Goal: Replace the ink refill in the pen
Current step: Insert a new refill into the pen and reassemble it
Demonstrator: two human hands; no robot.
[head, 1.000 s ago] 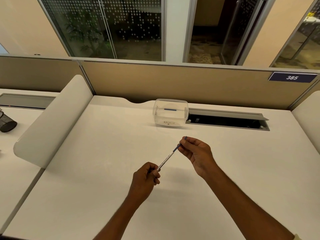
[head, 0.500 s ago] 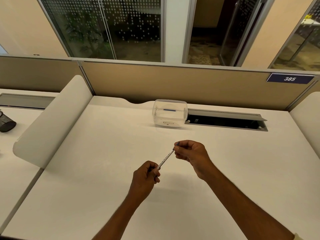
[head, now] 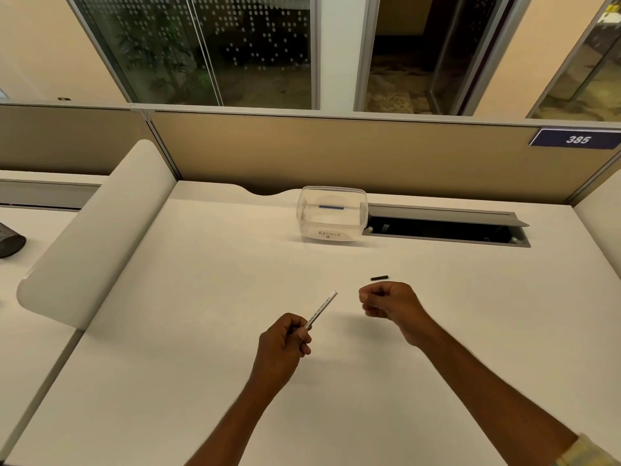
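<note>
My left hand (head: 285, 341) grips the lower end of a thin white pen barrel (head: 322, 308), which points up and to the right above the desk. My right hand (head: 386, 302) hovers to the right of the barrel with its fingers curled closed; nothing shows in it. A small black pen piece (head: 379, 278) lies on the white desk (head: 201, 297) just beyond my right hand. A clear plastic tub (head: 331, 227) marked with handwriting stands at the back of the desk, with a blue stick (head: 331, 207) inside it.
An open grey cable tray (head: 447, 227) is sunk into the desk right of the tub. A curved white divider (head: 97, 237) bounds the left side and a tan partition (head: 336, 153) the back. A dark mesh object (head: 10, 242) sits on the neighbouring desk.
My right hand pulled the dark end piece off the barrel, set it on the desk and drew back. The barrel stays in my left hand, its top end now bare.
</note>
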